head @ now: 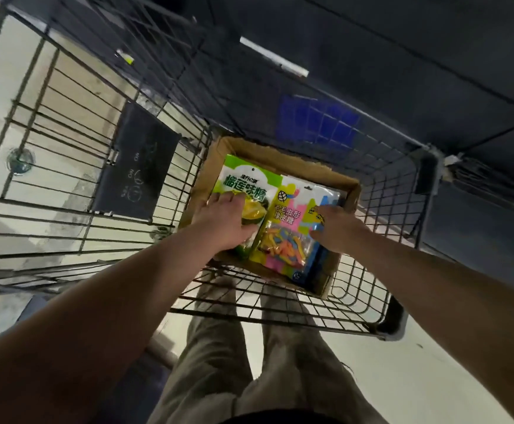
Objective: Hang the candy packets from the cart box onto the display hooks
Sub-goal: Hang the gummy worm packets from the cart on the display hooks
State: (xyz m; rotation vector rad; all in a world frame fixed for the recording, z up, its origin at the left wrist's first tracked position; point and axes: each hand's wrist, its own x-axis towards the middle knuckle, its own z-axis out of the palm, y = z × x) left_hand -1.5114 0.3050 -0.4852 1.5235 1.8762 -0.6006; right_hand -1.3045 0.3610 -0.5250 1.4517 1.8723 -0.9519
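Nearest the camera are the person's legs in khaki trousers (219, 362), standing on a pale floor (417, 377). Both bare forearms reach forward and down into a wire shopping cart (280, 301). A cardboard box (352, 194) sits at the near right of the cart's basket, and the candy packets lie flat inside it.

The left hand (228, 221) rests on the lower half of a green durian-candy packet (246, 185) on the left side of the box. Its fingers are spread and fairly straight, pressing on the packet rather than gripping it.

The right hand (336, 228) sits at the right edge of a multicoloured gummy-worm packet (280, 240), just beside the green one. Its thumb and fingertips touch that edge, but motion blur hides whether they pinch it. I cannot tell.

Further left, a black signboard (136, 163) hangs on the cart's side wall. Dark shelving (402, 56) fills the far background.
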